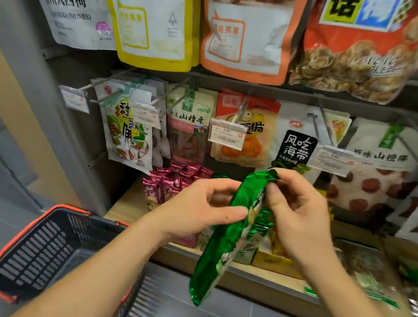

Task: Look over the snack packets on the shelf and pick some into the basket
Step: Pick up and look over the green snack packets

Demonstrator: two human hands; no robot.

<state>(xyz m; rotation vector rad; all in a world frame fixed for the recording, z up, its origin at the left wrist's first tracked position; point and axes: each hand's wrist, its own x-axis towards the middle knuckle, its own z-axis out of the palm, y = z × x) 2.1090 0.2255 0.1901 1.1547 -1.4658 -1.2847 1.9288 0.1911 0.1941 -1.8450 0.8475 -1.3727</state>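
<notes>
Progress seems slight: you hold one green packet (229, 238) off the shelf, pinched by both your left hand (204, 208) and right hand (298, 215), while the basket (39, 245) below your left forearm shows no packet yet.

Bright, even shop lighting falls from overhead; only soft shadow lies behind the hanging packets (188, 126) and below the shelf (253, 276) lip. Highlights glint along the crinkled green foil packet (224, 235). Wide-angle optics bow the grey upright (35, 77) and stretch the frame corners. The centre is moderately sharp; the near side of the basket (39, 250) and the goods (383, 277) at lower right are smeared by blur.
</notes>
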